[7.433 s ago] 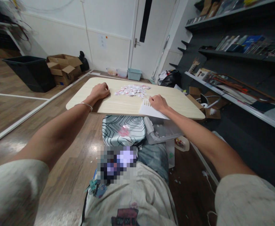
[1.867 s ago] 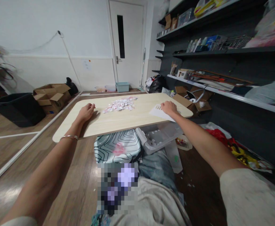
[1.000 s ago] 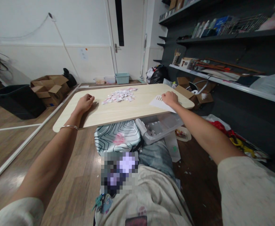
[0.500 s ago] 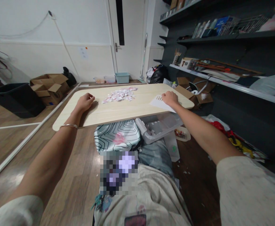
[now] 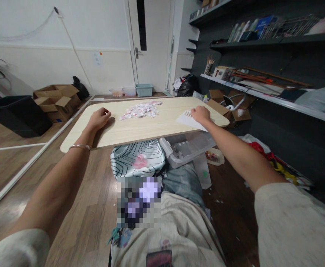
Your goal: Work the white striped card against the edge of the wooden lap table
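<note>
My left hand (image 5: pixel 100 117) rests near the left end of a pale wooden tabletop (image 5: pixel 165 126), its fingers curled together. Whatever those fingers may hold is too small to make out. A loose pile of small white and pink paper pieces (image 5: pixel 143 110) lies to the right of it. My right hand (image 5: pixel 200 114) is closed over the right part of a white sheet (image 5: pixel 189 121) with a row of slot-like cut-outs. That hand covers some of the sheet, and its fingertips are hidden.
Below the front edge sit a clear plastic bin (image 5: pixel 183 152) with small pieces inside and a patterned cushion-like item (image 5: pixel 137 159). A small tray (image 5: pixel 215 156) of colourful bits is on the floor at right. Left stand a black bin (image 5: pixel 17 116) and cardboard boxes (image 5: pixel 57 104); dark shelves (image 5: pixel 276 44) line the right.
The view has shifted slightly. Both hands keep nearly the same place and pose, and the pile and the sheet look unmoved.
</note>
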Demonstrator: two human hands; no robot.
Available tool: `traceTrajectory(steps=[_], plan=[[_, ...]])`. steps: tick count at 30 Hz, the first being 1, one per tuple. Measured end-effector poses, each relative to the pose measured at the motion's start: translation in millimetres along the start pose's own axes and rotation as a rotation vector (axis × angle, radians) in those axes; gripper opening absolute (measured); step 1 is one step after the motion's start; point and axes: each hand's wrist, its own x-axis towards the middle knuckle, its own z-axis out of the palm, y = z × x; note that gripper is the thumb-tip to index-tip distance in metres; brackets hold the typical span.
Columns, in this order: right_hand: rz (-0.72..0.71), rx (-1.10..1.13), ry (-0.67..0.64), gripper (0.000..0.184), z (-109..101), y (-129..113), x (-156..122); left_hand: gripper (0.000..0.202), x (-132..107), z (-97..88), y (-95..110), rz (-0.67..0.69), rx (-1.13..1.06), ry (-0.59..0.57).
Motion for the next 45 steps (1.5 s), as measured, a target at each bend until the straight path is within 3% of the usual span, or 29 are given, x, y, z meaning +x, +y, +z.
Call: traceTrajectory(steps=[22, 38, 45], plan=[[-0.006, 0.000, 0.011, 0.060, -1, 1, -2, 0.038, -10, -1.5, 4, 0.016, -0.005, 0.013], [-0.006, 0.019, 0.013, 0.060, 2, 2, 1, 0.027, -6, 0.3, 2, 0.008, -0.010, 0.002], [-0.009, 0.013, 0.007, 0.062, 3, 3, 1, 0.034, -6, -0.3, -1, 0.029, -0.005, -0.026]])
